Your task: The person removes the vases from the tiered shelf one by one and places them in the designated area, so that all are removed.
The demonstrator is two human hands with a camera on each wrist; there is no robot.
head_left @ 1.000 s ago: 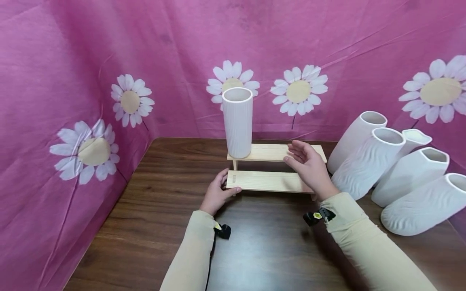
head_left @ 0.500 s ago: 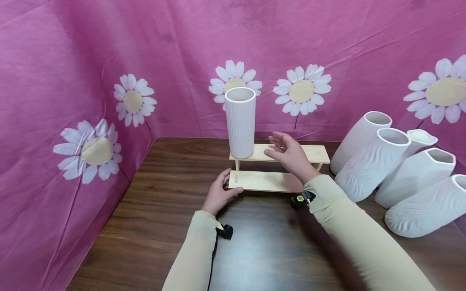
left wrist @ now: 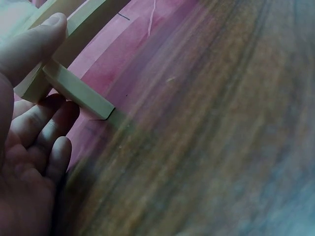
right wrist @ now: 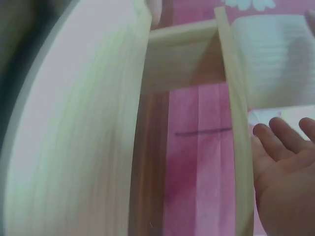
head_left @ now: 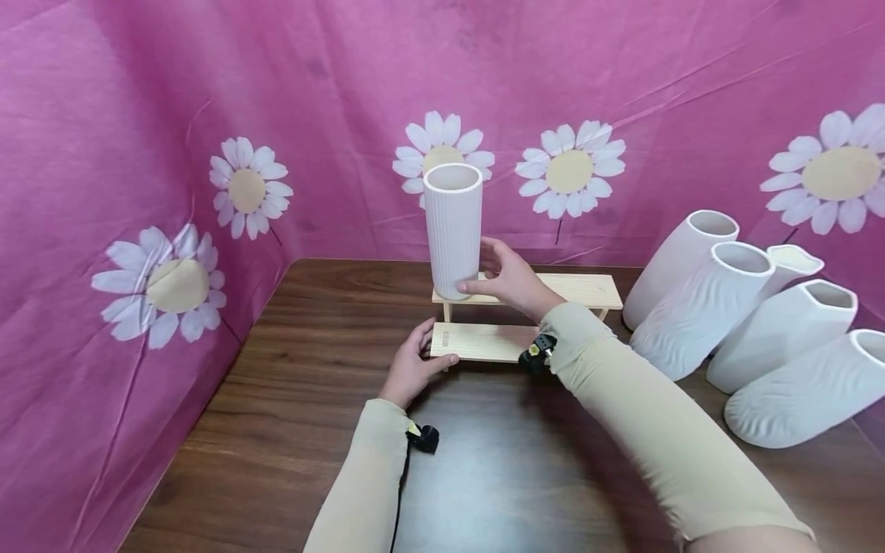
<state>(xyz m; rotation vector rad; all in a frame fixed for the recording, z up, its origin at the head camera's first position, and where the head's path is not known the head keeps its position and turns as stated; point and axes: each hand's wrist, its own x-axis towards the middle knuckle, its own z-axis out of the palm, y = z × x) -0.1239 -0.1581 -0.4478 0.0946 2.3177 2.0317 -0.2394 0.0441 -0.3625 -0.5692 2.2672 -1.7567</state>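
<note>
A two-tier wooden shelf stand (head_left: 477, 342) sits on the table. My left hand (head_left: 411, 367) holds the left end of its lower board, thumb over the front edge; in the left wrist view the fingers (left wrist: 37, 118) lie loosely curled beneath, by the leg (left wrist: 81, 93). On the upper board's left end stands a tall white ribbed vase (head_left: 452, 230), upright. My right hand (head_left: 515, 278) is at the vase's lower right side, thumb by its front and fingers reaching toward its back. From the right wrist, a small gap shows between the fingers (right wrist: 275, 140) and the vase (right wrist: 275, 59).
Several white vases, among them a wavy-textured vase (head_left: 705, 307) and an angular-mouthed vase (head_left: 781, 338), stand close together right of the stand. A pink cloth (head_left: 346, 153) with daisies hangs behind the dark wooden table (head_left: 290, 399).
My right hand has moved left along the upper board, from its right half to the ribbed vase. The left hand stays at the stand's end. The ribbed vase has stayed in place.
</note>
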